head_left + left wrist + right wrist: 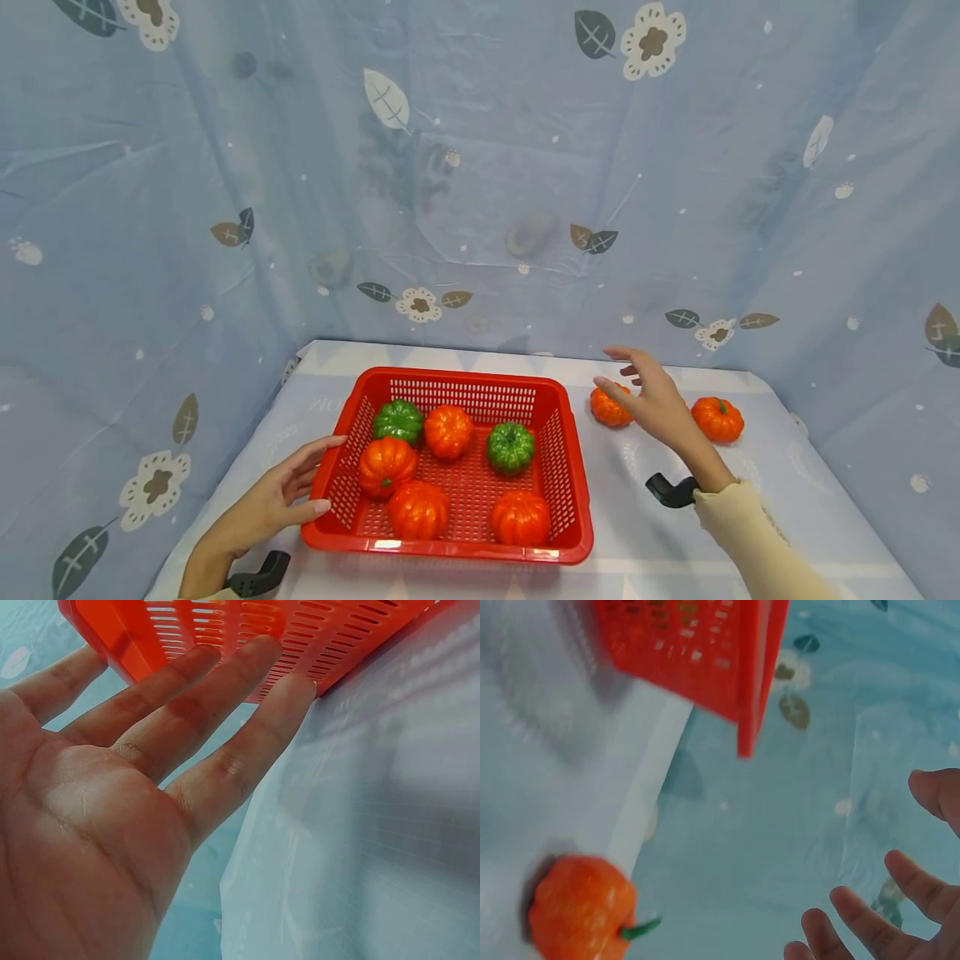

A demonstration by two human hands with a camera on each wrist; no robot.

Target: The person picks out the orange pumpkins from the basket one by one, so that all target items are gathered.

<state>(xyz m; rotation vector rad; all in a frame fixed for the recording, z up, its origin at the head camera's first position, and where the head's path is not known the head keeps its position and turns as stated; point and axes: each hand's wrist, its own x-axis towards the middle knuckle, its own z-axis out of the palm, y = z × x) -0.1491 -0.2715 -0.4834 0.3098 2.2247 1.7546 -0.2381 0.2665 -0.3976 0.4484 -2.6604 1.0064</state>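
A red plastic basket (465, 546) stands on the table with small orange pumpkins (449, 432) and two green pumpkins (511, 447) inside. At the basket's left side, my left hand (273, 496) touches the rim; in the left wrist view its long fingers lie nearly straight along the slotted outer wall, thumb out of sight. My right hand (654, 406) hovers right of the basket with spread fingers and holds nothing. Partly behind it is an orange pumpkin (609, 408) on the table. An orange pumpkin with a green stem (585, 911) also shows in the right wrist view.
Another orange pumpkin (717, 419) lies on the table farther right, beyond my right wrist. A pale cloth covers the table (630, 533). Blue patterned curtains (480, 208) hang close around its back and sides.
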